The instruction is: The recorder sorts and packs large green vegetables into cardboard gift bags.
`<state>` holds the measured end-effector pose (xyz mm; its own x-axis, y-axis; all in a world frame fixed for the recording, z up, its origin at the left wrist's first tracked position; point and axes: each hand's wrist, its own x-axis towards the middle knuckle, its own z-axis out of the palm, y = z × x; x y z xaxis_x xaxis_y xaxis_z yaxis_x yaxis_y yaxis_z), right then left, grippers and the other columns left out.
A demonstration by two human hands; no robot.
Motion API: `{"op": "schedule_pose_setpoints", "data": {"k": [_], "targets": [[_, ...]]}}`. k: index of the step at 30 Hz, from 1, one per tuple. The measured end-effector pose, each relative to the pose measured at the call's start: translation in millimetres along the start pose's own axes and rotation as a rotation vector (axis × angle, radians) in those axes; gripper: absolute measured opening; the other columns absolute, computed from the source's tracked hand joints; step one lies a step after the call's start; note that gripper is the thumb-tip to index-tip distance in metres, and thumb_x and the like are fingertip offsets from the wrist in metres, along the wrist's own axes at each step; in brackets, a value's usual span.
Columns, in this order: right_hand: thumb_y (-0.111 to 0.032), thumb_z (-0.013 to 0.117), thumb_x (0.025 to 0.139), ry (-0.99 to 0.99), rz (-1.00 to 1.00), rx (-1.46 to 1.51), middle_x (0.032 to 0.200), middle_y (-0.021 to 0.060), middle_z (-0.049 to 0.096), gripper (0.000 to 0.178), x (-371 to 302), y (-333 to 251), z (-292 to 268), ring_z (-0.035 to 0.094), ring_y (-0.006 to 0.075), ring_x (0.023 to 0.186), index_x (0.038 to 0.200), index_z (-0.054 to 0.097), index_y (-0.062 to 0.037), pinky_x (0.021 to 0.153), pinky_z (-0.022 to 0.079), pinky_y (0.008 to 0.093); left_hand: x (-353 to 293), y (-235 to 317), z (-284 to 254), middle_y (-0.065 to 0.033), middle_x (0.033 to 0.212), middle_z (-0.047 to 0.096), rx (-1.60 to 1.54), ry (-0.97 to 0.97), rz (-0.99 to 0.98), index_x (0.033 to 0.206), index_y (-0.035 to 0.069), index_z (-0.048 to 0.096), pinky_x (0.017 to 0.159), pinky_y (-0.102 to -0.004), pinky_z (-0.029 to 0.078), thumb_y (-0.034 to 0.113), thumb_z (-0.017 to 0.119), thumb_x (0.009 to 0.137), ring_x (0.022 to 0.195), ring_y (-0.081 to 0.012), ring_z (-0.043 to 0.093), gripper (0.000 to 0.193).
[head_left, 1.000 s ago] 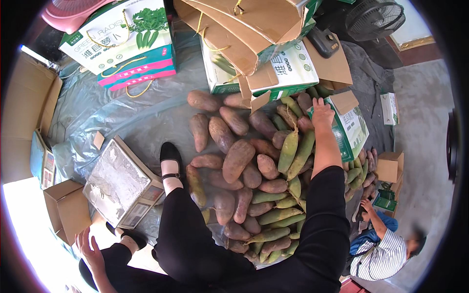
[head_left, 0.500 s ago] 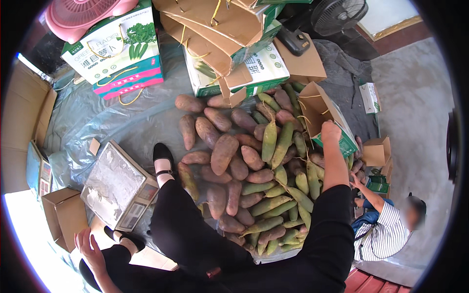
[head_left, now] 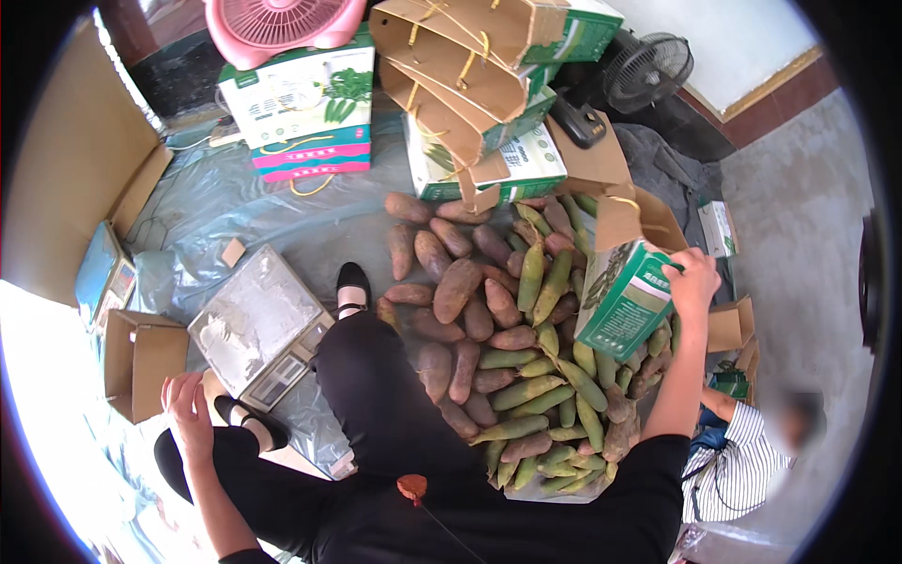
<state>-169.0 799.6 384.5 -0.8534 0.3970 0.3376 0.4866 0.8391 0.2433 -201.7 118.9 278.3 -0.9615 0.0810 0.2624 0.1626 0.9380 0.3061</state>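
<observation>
My right hand (head_left: pixel 694 280) is closed on the edge of an open green cardboard carton (head_left: pixel 628 293), whose brown inside faces up and away from me. The carton tilts over the right side of a heap of long green radishes (head_left: pixel 549 284) and reddish-brown oblong roots (head_left: pixel 458 291); whether it rests on them I cannot tell. Over my bent leg at the left, my left hand (head_left: pixel 190 423) is raised with its fingers loosely apart and nothing in them. The nearest things to it are a small brown box (head_left: pixel 144 362) and a flat scale (head_left: pixel 254 315) with a worn, whitish top.
Open cartons (head_left: pixel 470 80) are stacked at the back, next to a black fan (head_left: pixel 648 70). Boxes under a pink fan (head_left: pixel 282 26) stand at the back left. A person in a striped shirt (head_left: pixel 742 461) sits at the right. Plastic sheeting (head_left: pixel 202 207) covers the floor.
My right hand has swung the carton round toward me, so its printed green side now shows. My left hand has moved up a little. The whole view has shifted.
</observation>
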Motion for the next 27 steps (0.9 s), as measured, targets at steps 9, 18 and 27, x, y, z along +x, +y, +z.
{"op": "schedule_pose_setpoints", "data": {"k": [9,18,27], "targets": [[-0.009,0.061,0.085,-0.199,0.292,1.046,0.07,-0.0004,0.056,0.01,8,5,-12,0.047,0.0057,0.063,0.08,0.058,0.0001,0.057,0.038,0.0222,-17,-4,-15,-0.0104,0.089,0.062,-0.088,0.057,-0.015,0.092,0.002,0.063,0.1,-0.0433,0.033,0.001,0.054,0.08,0.09,-0.027,0.057,0.015],[-0.014,0.063,0.084,-0.082,0.247,1.508,0.075,0.0005,0.059,0.013,33,-82,-66,0.054,0.0061,0.066,0.082,0.06,-0.0011,0.059,0.042,0.0208,-30,-14,-26,-0.008,0.084,0.062,-0.149,0.081,-0.023,0.092,0.005,0.064,0.097,-0.0425,0.036,0.003,0.055,0.08,0.083,-0.0251,0.059,0.015],[-0.013,0.064,0.081,-0.244,-0.133,1.633,0.08,-0.0013,0.059,0.014,54,-257,-132,0.054,0.0056,0.072,0.09,0.063,-0.0018,0.064,0.041,0.0202,-31,-20,-31,-0.0094,0.086,0.063,-0.277,0.153,-0.061,0.094,0.004,0.064,0.093,-0.039,0.039,0.004,0.057,0.08,0.083,-0.0264,0.059,0.015]]}}
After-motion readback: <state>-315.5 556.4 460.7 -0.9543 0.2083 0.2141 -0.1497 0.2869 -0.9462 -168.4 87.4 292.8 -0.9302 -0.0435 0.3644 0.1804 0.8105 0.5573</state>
